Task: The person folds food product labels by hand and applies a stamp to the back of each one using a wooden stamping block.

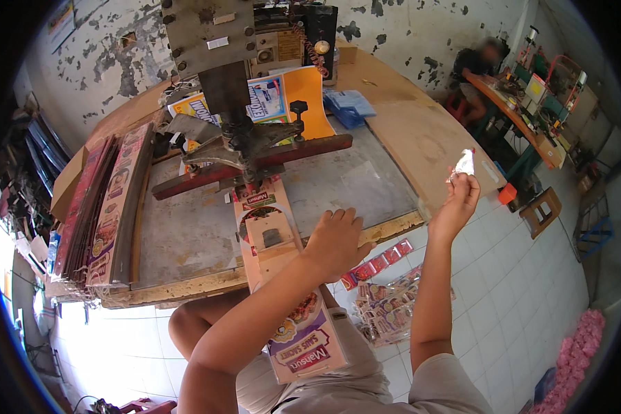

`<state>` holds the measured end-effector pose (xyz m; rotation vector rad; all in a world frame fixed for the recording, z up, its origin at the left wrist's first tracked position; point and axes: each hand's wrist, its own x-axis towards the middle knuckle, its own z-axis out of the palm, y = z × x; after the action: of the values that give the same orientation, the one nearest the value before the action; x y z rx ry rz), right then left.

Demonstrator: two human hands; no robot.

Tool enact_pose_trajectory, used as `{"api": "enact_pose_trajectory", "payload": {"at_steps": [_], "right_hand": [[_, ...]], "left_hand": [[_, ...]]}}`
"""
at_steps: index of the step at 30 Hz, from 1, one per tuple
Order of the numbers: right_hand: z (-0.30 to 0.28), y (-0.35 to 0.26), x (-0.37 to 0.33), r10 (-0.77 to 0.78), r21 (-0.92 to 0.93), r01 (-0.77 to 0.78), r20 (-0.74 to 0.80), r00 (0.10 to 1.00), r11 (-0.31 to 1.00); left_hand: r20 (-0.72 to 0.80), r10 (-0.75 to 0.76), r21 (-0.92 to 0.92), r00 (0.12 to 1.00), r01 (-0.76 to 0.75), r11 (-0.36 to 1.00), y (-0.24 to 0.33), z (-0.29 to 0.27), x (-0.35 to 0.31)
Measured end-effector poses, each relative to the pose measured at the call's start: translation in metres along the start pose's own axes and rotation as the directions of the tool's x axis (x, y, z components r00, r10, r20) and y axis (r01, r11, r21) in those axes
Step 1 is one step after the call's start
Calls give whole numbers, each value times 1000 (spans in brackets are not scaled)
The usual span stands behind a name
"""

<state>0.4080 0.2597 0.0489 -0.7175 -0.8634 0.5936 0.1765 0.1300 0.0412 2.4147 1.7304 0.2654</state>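
My left hand (334,243) rests palm down by the table's front edge, fingers slightly bent and thumb apart, with nothing visible in it. Beside it, a long printed cardboard strip (309,345) runs from under the press head (247,148) over the edge and down across my lap. On the strip lies a flat tan block (268,233) with a dark grey patch. Raised at the right, my right hand (457,200) pinches a crumpled, shiny white piece (465,164) with a red tip; its exact kind is unclear.
Stacked printed cardboard strips (114,214) line the table's left side. Behind the press stand colourful printed sheets (303,103) and a blue plastic packet (350,107). Small printed packs (390,307) lie on the tiled floor. A person (481,65) sits at a far-right bench (504,100).
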Motion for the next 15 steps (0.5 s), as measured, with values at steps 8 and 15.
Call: {"api": "enact_pose_trajectory", "payload": {"at_steps": [8, 15], "right_hand": [[31, -75, -112, -335, -32, 686, 856, 394, 727], [65, -62, -128, -236, -50, 413, 756, 610, 909]], "left_hand": [[-271, -233, -934, 934, -197, 298, 21, -60, -64], [-343, -357, -922, 869, -240, 303, -32, -70, -108]]}}
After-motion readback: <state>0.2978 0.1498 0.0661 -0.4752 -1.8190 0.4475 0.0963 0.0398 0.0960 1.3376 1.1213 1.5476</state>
